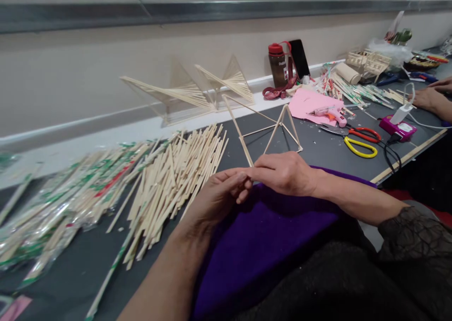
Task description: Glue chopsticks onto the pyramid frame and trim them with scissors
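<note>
Toward the worktop's [79, 276] near edge, your stick frame [242, 138] reaches your fingers. Your left hand [219, 191] and right hand [287, 172] meet there, fingers pinched; their grip is hidden. You seem to be working a joint; the next move calls for steadiness.

"How's the light?"
"Even and muted; the wall [106, 52] looks grey, brightest at top right."
"Any glare?"
"White glints on the wrappers [79, 194]."
"Shadows?"
"The black clothing [318, 278] loses most detail in darkness."
"And sharpness?"
"Soft overall; the wrappers smear towards the left edge."
</note>
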`<state>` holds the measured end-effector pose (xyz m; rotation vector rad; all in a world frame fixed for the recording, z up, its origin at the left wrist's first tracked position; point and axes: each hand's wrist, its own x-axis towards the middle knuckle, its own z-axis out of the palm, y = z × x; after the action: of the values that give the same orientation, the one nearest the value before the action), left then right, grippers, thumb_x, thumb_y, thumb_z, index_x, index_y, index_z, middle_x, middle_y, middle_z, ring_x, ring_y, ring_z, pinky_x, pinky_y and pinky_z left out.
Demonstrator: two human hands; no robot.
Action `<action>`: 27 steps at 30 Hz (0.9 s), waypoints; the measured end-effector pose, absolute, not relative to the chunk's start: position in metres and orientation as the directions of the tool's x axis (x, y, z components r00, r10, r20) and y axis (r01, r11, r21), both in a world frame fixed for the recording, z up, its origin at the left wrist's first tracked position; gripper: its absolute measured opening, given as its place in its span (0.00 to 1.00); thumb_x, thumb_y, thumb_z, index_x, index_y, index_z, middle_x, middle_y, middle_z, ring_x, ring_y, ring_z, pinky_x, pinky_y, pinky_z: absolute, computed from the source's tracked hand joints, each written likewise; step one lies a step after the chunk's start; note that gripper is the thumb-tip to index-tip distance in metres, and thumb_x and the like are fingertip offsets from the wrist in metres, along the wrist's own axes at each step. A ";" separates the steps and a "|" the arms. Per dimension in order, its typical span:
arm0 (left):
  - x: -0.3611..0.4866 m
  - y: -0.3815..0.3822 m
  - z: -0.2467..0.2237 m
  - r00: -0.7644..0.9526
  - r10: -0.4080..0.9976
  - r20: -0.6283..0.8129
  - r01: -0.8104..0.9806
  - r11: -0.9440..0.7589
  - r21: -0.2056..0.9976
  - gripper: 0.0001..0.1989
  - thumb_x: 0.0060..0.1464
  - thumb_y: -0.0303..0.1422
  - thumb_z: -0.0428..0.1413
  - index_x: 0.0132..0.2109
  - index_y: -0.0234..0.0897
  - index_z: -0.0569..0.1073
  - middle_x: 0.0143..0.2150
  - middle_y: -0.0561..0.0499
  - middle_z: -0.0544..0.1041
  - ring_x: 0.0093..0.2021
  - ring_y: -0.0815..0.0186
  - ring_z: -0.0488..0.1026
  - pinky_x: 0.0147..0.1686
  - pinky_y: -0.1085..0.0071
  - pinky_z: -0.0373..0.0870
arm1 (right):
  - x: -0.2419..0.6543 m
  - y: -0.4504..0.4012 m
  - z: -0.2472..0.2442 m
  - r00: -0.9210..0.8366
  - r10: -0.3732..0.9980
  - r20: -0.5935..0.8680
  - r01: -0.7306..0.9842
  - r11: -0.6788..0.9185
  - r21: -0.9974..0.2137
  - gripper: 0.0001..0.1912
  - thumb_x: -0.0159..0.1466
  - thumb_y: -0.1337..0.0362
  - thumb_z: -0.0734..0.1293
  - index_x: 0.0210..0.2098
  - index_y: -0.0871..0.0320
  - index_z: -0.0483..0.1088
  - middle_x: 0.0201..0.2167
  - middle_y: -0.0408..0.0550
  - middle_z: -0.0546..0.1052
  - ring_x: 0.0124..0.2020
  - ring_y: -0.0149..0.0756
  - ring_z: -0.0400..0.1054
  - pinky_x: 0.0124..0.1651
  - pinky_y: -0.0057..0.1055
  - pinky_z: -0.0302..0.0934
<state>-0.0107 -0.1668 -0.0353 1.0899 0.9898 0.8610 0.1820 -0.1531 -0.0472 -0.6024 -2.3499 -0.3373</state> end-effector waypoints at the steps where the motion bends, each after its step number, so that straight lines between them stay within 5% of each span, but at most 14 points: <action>1: -0.010 -0.169 -0.035 0.344 0.913 -0.219 -0.059 0.254 0.965 0.21 0.37 0.47 0.72 0.24 0.33 0.79 0.19 0.53 0.71 0.16 0.76 0.61 0.17 0.78 0.53 | 0.189 -0.158 -0.046 -0.664 0.311 0.680 0.494 0.865 0.088 0.17 0.75 0.67 0.55 0.43 0.59 0.75 0.33 0.45 0.76 0.32 0.28 0.66 0.30 0.28 0.52; 5: -0.007 -0.175 -0.036 0.381 0.891 -0.248 0.038 0.253 0.967 0.15 0.44 0.43 0.70 0.35 0.37 0.84 0.26 0.51 0.77 0.20 0.75 0.65 0.20 0.78 0.58 | 0.234 -0.164 -0.041 -0.636 0.457 0.622 0.595 0.804 0.017 0.18 0.74 0.67 0.56 0.36 0.58 0.76 0.31 0.44 0.77 0.30 0.28 0.66 0.30 0.27 0.53; 11: 0.001 -0.174 -0.037 0.422 0.862 -0.281 0.248 0.189 0.950 0.14 0.47 0.39 0.66 0.39 0.36 0.84 0.27 0.49 0.77 0.23 0.73 0.65 0.21 0.76 0.58 | 0.317 -0.108 -0.039 -0.281 0.917 0.282 0.942 0.319 -0.101 0.11 0.66 0.69 0.62 0.37 0.59 0.78 0.37 0.50 0.81 0.36 0.37 0.71 0.36 0.31 0.56; 20: 0.003 -0.175 -0.036 0.389 0.875 -0.288 0.310 0.170 0.935 0.11 0.47 0.39 0.64 0.37 0.38 0.84 0.26 0.49 0.75 0.22 0.72 0.65 0.20 0.76 0.58 | 0.315 -0.094 -0.052 -0.377 0.926 0.029 0.920 0.371 0.127 0.19 0.72 0.60 0.57 0.49 0.54 0.78 0.46 0.51 0.78 0.42 0.41 0.72 0.31 0.31 0.49; 27: 0.005 -0.175 -0.032 0.387 0.874 -0.293 0.329 0.166 0.930 0.13 0.47 0.39 0.63 0.38 0.36 0.84 0.25 0.50 0.74 0.22 0.71 0.65 0.21 0.76 0.58 | 0.301 -0.096 -0.045 -0.347 0.938 -0.002 0.918 0.340 0.202 0.18 0.71 0.65 0.56 0.50 0.64 0.75 0.48 0.60 0.78 0.42 0.46 0.73 0.32 0.34 0.50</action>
<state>0.0053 -0.1754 -0.0321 1.4070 1.1717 0.5528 0.3008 -0.0964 -0.0450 -1.8561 -2.6654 -0.2707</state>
